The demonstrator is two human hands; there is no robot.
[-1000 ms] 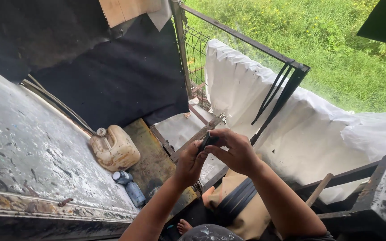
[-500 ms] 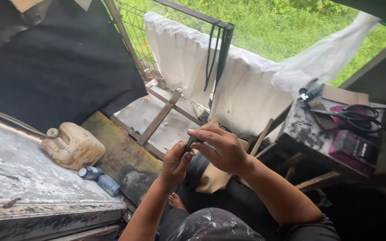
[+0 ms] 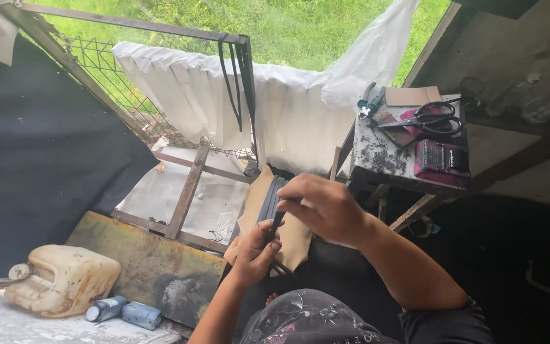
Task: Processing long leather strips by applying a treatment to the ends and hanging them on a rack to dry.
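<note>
My left hand [image 3: 256,250] and my right hand [image 3: 326,207] meet in front of me over my lap. Between them they hold a thin dark strip [image 3: 277,223], the left hand pinching its lower end and the right hand's fingers closed over its upper part. Just behind the hands a stack of dark flat strips [image 3: 268,197] rests on a tan sheet [image 3: 297,239]. How far the held strip reaches under the right hand is hidden.
A small worn table [image 3: 383,159] to the right carries black scissors [image 3: 431,118], blue-handled pliers [image 3: 369,99] and a pink box [image 3: 437,159]. White cloth [image 3: 186,95] hangs over a metal railing [image 3: 128,22]. A dirty plastic jug [image 3: 62,280] and two small bottles [image 3: 122,312] lie at lower left.
The view has swung to the right, so the jug sits lower left and the small table shows fully. Both hands stay together on the dark strip, now nearer the tan sheet.
</note>
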